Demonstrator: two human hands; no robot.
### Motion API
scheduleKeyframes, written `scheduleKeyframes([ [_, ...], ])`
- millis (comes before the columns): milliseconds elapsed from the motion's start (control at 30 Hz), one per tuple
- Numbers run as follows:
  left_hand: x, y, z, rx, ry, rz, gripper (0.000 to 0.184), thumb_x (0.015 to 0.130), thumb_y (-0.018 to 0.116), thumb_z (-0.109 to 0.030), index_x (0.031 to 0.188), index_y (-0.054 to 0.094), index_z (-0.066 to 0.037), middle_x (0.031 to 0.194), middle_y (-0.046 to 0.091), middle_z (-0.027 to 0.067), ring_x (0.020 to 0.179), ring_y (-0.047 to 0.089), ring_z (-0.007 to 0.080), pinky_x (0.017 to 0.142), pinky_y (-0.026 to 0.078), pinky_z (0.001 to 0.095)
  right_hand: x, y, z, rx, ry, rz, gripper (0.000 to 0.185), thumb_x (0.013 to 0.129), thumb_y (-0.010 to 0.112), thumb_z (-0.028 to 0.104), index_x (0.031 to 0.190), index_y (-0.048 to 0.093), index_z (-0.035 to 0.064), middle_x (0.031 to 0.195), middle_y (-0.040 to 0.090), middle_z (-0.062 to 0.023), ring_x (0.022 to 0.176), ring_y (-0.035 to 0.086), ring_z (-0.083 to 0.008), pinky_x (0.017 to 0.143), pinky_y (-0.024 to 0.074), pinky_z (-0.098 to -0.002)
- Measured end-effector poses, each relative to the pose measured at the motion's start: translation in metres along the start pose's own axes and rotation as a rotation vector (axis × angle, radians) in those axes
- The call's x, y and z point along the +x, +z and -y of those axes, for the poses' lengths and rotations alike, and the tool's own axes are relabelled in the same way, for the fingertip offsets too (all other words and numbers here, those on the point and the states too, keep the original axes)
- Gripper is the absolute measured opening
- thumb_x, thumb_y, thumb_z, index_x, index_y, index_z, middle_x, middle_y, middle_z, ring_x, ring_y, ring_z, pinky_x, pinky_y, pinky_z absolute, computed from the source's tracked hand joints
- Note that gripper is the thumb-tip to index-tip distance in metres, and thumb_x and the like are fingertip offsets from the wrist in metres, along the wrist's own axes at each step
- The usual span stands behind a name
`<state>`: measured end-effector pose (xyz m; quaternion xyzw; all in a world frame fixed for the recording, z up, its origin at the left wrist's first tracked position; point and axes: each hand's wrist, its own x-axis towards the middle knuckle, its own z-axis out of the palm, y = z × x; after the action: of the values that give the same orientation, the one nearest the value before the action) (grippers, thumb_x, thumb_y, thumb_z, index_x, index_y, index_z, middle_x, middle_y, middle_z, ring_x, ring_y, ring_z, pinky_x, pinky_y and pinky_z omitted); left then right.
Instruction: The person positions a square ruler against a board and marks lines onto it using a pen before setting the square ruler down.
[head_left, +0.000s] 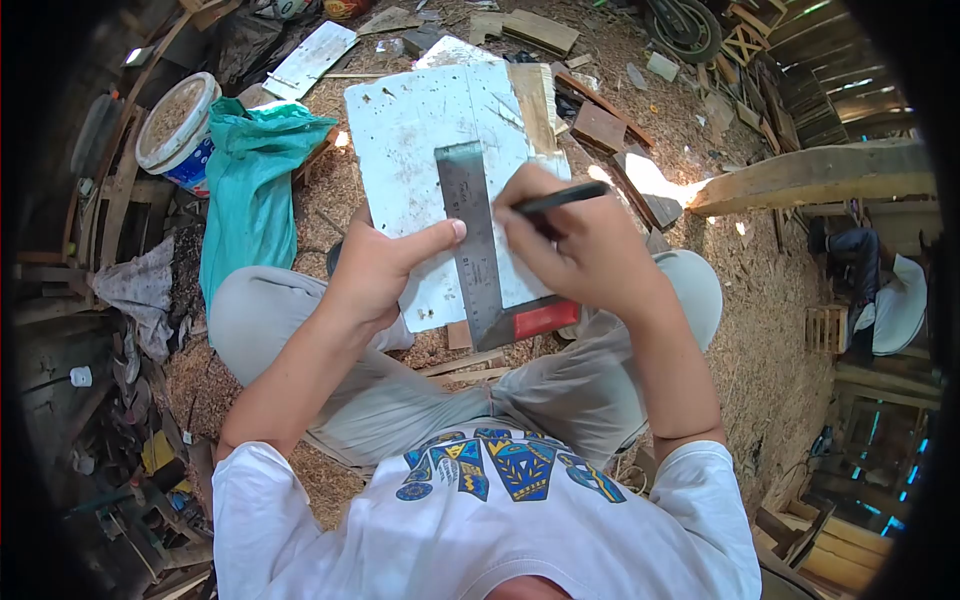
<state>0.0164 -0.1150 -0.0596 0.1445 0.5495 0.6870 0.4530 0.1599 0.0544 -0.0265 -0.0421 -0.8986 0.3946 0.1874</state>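
A worn white board (400, 130) lies in front of me over my crossed legs. Across it rests a metal try square (468, 220) with a red-faced handle (546, 318) at the near edge. My left hand (385, 255) grips the board's left side, its thumb pressing on the square's blade. In my right hand (570, 230) is a dark pen or pencil (565, 197), held in a writing grip beside the blade's right edge. The fingers blur slightly, and the writing tip is hidden behind them.
Wood shavings (740, 290) cover the ground. At left stand a white-and-blue bucket (178, 130) and a green sack (250, 190). Wood scraps (600, 127) lie beyond the board, and a thick curved beam (820, 178) juts in from the right. A wheel (685, 28) is at the back.
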Motion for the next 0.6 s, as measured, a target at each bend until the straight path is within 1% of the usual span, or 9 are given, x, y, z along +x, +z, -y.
scheduleKeyframes([
  [100, 0.006, -0.009, -0.001, -0.049, 0.015, -0.021, 0.05, 0.085, 0.078, 0.002, 0.132, 0.061, 0.002, 0.12, 0.072, 0.0118, 0.104, 0.071, 0.02, 0.092, 0.058, 0.0348, -0.006, 0.0, 0.006, -0.042, 0.012, 0.179, 0.013, 0.09, 0.07, 0.009, 0.093, 0.058, 0.007, 0.067, 0.061, -0.0125, 0.064, 0.064, -0.0349, 0.059, 0.051, -0.0431],
  [133, 0.007, -0.01, -0.002, -0.075, 0.027, -0.028, 0.05, 0.085, 0.078, 0.002, 0.132, 0.061, 0.002, 0.12, 0.072, 0.0124, 0.105, 0.072, 0.021, 0.092, 0.059, 0.0357, -0.006, -0.004, 0.01, -0.07, 0.075, 0.265, 0.013, 0.09, 0.071, 0.008, 0.101, 0.067, 0.0023, 0.078, 0.067, -0.0128, 0.07, 0.067, -0.0293, 0.065, 0.0517, -0.039],
  [167, 0.007, -0.011, -0.003, -0.076, 0.03, -0.032, 0.05, 0.085, 0.078, 0.002, 0.132, 0.061, 0.002, 0.12, 0.072, 0.0124, 0.105, 0.072, 0.021, 0.092, 0.059, 0.0357, -0.005, -0.003, 0.007, -0.07, 0.071, 0.268, 0.013, 0.09, 0.071, 0.008, 0.101, 0.067, 0.0023, 0.078, 0.067, -0.0128, 0.07, 0.067, -0.0293, 0.065, 0.0517, -0.039],
  [233, 0.008, -0.011, -0.007, -0.083, 0.094, -0.042, 0.053, 0.087, 0.077, -0.003, 0.136, 0.057, 0.001, 0.12, 0.07, 0.0128, 0.108, 0.071, 0.0225, 0.093, 0.06, 0.0389, -0.003, -0.003, 0.0, 0.048, -0.187, 0.022, 0.015, 0.088, 0.072, 0.007, 0.103, 0.069, 0.0046, 0.077, 0.068, -0.0103, 0.069, 0.067, -0.0284, 0.064, 0.0517, -0.0385],
  [267, 0.008, -0.012, -0.01, -0.088, 0.102, -0.049, 0.053, 0.087, 0.077, -0.003, 0.136, 0.057, 0.001, 0.12, 0.07, 0.0128, 0.108, 0.071, 0.0225, 0.093, 0.06, 0.0389, -0.004, -0.008, 0.001, 0.009, -0.163, 0.041, 0.019, 0.086, 0.074, 0.01, 0.104, 0.068, 0.0076, 0.084, 0.065, -0.0116, 0.079, 0.066, -0.0324, 0.071, 0.0513, -0.042],
  [300, 0.009, -0.014, -0.013, -0.131, 0.088, -0.063, 0.05, 0.087, 0.077, -0.003, 0.134, 0.059, 0.002, 0.121, 0.071, 0.0139, 0.107, 0.072, 0.0233, 0.093, 0.061, 0.0391, -0.002, -0.013, 0.004, 0.009, -0.175, 0.052, 0.019, 0.086, 0.074, 0.01, 0.104, 0.068, 0.0076, 0.084, 0.065, -0.0116, 0.079, 0.066, -0.0324, 0.071, 0.0513, -0.042],
  [400, 0.013, -0.022, -0.02, -0.201, 0.09, -0.094, 0.046, 0.089, 0.076, -0.003, 0.132, 0.06, 0.005, 0.121, 0.071, 0.0156, 0.106, 0.073, 0.0248, 0.091, 0.062, 0.04, -0.001, -0.019, 0.01, -0.217, -0.185, 0.224, 0.037, 0.078, 0.083, 0.026, 0.107, 0.067, 0.0097, 0.099, 0.06, -0.0098, 0.099, 0.06, -0.0323, 0.087, 0.0467, -0.0428],
  [533, 0.018, -0.035, -0.024, -0.236, 0.076, -0.088, 0.05, 0.093, 0.073, -0.01, 0.138, 0.056, 0.003, 0.125, 0.069, 0.0173, 0.11, 0.071, 0.0273, 0.094, 0.062, 0.0438, -0.002, -0.005, 0.01, -0.414, -0.281, 0.204, 0.042, 0.074, 0.081, 0.023, 0.11, 0.065, 0.0104, 0.105, 0.06, -0.0076, 0.104, 0.06, -0.0291, 0.093, 0.0444, -0.0435],
  [600, 0.018, -0.035, -0.024, -0.264, 0.098, -0.091, 0.047, 0.094, 0.072, -0.01, 0.137, 0.057, 0.004, 0.125, 0.069, 0.0169, 0.109, 0.072, 0.0274, 0.094, 0.062, 0.0436, 0.001, 0.004, 0.006, -0.456, -0.31, 0.172, 0.043, 0.073, 0.082, 0.025, 0.11, 0.065, 0.0102, 0.104, 0.06, -0.0079, 0.102, 0.059, -0.0302, 0.09, 0.0448, -0.0437],
])
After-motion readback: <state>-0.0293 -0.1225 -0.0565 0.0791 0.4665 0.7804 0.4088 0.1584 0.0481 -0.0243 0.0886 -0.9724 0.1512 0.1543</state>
